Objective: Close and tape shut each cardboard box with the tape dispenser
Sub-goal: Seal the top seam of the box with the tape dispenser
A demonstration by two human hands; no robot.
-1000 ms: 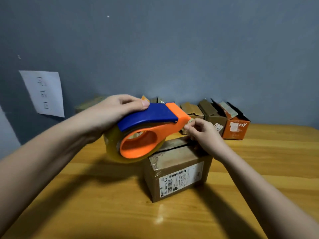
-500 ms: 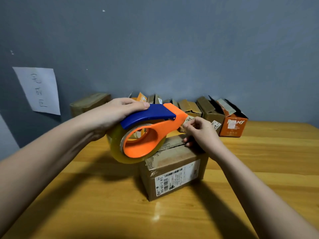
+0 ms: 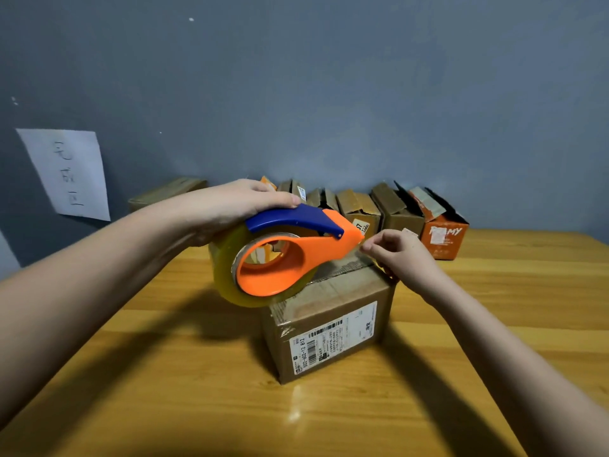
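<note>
A closed brown cardboard box (image 3: 333,311) with a white shipping label stands in the middle of the wooden table (image 3: 164,374). My left hand (image 3: 230,209) grips the blue handle of an orange tape dispenser (image 3: 290,255) loaded with a clear yellowish roll, held just above the box's left top edge. My right hand (image 3: 398,255) is at the dispenser's orange nose over the box's far right corner, thumb and forefinger pinched together at the tape end. The tape itself is too thin to make out.
Several open cardboard boxes (image 3: 359,209) line the back wall, ending in an orange box (image 3: 445,235) at the right. One closed brown box (image 3: 164,192) sits at the back left. A handwritten paper sheet (image 3: 69,173) hangs on the grey wall.
My right hand has lifted off the box top and now pinches at the dispenser's nose. The dispenser has shifted slightly right and tilted over the box.
</note>
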